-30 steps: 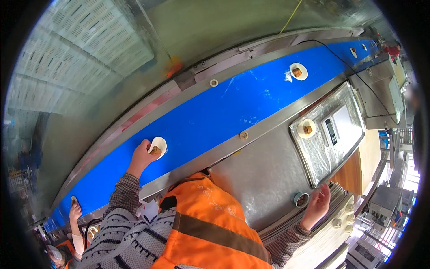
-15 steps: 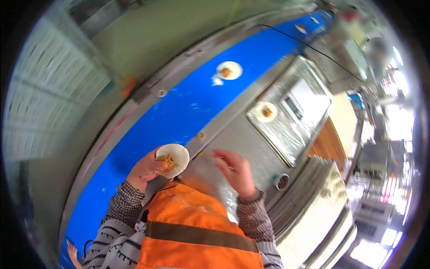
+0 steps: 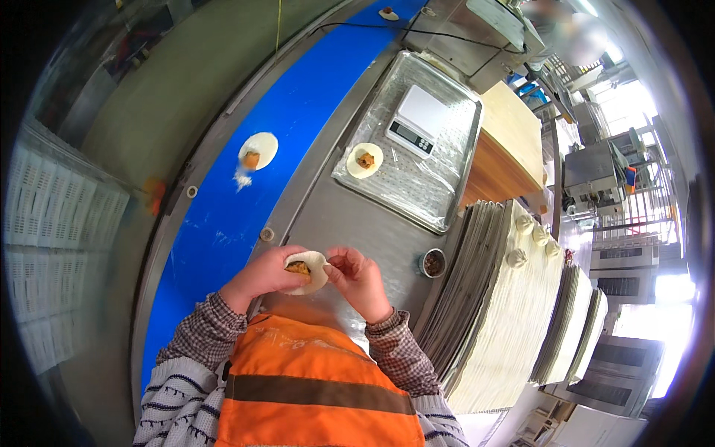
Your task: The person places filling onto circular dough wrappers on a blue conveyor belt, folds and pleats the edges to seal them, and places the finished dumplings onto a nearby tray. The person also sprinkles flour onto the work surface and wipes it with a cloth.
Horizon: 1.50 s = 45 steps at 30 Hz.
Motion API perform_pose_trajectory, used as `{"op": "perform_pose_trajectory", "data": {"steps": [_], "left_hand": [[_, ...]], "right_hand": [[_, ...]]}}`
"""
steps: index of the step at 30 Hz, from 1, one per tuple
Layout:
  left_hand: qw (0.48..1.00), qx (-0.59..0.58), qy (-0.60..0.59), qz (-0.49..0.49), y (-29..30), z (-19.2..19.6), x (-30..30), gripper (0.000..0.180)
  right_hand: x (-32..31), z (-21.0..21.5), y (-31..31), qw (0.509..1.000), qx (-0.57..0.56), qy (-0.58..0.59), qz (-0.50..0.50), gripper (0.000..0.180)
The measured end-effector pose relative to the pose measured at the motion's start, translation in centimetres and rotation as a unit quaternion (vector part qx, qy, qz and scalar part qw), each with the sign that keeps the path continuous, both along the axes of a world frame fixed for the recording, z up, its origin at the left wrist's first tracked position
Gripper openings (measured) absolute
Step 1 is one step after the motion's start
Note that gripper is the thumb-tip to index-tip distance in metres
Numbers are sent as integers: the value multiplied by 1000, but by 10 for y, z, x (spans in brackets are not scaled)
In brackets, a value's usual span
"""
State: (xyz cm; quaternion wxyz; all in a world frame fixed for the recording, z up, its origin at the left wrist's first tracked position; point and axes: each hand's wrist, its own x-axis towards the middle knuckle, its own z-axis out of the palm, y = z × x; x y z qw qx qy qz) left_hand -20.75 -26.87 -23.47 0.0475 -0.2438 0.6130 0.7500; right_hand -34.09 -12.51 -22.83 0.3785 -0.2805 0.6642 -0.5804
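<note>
Steel table (image 3: 350, 223): both hands pinch filled wrapper (image 3: 307, 270); scale (image 3: 413, 119), sauce cup (image 3: 433, 262) nearby.

In the centre of the frame, slightly below the middle, we see a round, pale dough wrapper (image 3: 311, 270) carrying a lump of orange-brown filling (image 3: 298, 267). It is held up above the steel counter, cupped and curling at its edges rather than flat. The filling sits toward its left side, and the wrapper's right edge is pinched up.
</note>
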Motion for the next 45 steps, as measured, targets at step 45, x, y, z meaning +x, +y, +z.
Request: {"op": "perform_pose_trajectory", "data": {"steps": [45], "left_hand": [[985, 170, 0, 9, 18, -26, -30, 47]], "right_hand": [[-7, -6, 33, 999, 4, -39, -30, 12]]}}
